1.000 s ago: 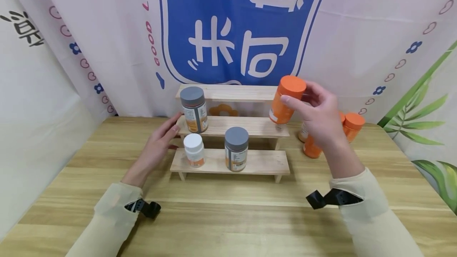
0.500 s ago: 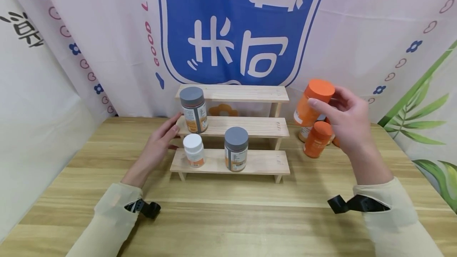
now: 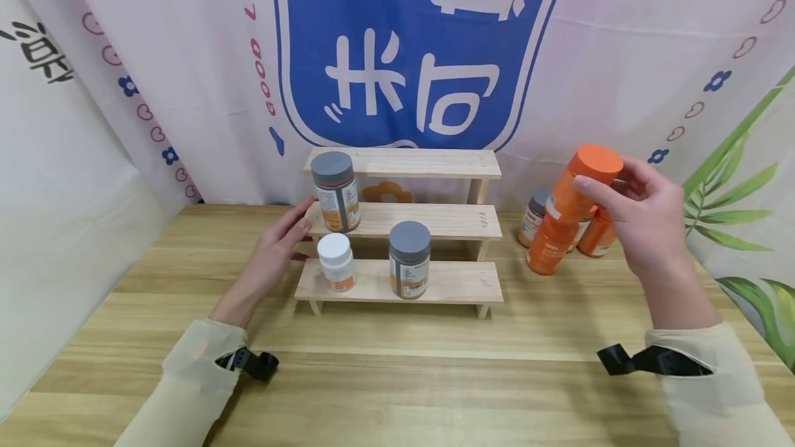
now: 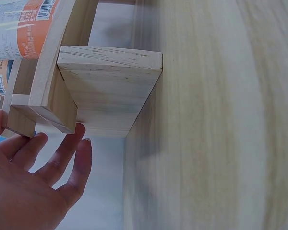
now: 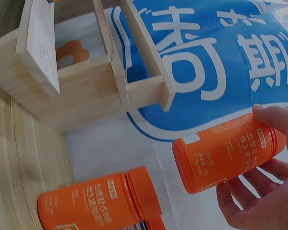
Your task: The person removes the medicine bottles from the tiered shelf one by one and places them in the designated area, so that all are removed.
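Note:
My right hand (image 3: 652, 216) holds an orange supplement bottle (image 3: 580, 188), tilted and raised off the table. Below it an upright orange bottle (image 3: 546, 254) stands on the table; in the right wrist view a gap shows between the two bottles. My left hand (image 3: 273, 243) grips the left end of a three-tier wooden display shelf (image 3: 435, 219), thumb and fingers about the middle board. A grey-lidded jar (image 3: 338, 199) stands at the left of the middle tier. On the bottom tier are a white bottle (image 3: 337, 267) and a second grey-lidded jar (image 3: 410, 264).
Right of the shelf, another grey-lidded jar (image 3: 531, 223) and another orange bottle (image 3: 599, 233) stand close behind the upright orange one. The wooden table (image 3: 397, 378) stretches in front. A printed curtain (image 3: 577, 74) hangs behind the shelf.
My right hand has carried the orange bottle from above the right end of the middle tier rightward and slightly down, over the bottles on the table. My left hand stays at the shelf.

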Demonstrator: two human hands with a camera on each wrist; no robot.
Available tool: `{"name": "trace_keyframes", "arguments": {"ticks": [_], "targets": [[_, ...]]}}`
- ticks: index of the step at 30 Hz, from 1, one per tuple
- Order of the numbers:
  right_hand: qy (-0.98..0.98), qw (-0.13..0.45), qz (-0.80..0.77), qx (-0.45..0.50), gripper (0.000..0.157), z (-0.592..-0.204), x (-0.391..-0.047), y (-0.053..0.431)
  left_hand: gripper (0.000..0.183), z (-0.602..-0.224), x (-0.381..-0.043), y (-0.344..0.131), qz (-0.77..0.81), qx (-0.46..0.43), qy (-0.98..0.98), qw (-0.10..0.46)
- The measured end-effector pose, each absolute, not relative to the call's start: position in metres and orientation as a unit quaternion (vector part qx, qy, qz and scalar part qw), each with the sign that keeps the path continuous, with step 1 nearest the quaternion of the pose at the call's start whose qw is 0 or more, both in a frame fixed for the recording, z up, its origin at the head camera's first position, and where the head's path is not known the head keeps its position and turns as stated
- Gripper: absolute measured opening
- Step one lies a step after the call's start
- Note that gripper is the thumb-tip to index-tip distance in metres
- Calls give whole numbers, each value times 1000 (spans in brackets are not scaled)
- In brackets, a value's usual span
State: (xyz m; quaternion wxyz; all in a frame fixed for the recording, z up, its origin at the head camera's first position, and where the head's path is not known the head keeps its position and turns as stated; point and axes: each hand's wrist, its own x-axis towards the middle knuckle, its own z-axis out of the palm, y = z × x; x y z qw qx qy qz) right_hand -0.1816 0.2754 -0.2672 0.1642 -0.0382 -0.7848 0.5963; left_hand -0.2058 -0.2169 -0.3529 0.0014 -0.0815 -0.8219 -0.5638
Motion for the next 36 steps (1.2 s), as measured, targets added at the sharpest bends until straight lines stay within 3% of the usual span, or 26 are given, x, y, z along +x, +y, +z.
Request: {"name": "trace_keyframes", "arguments": {"ticks": [11,25,36], "targets": [[-791,163,586,-72,66,-269,-179,295,57,-353,-206,-217,-566,-82,-820,2],[-743,174,642,-76,59,-280,-178,314,56,-352,-205,-218,-566,-78,-821,2],[-742,152,647,-88,55,-297,-181,325,56,-351,-204,-218,-567,-80,-820,-1]]}}
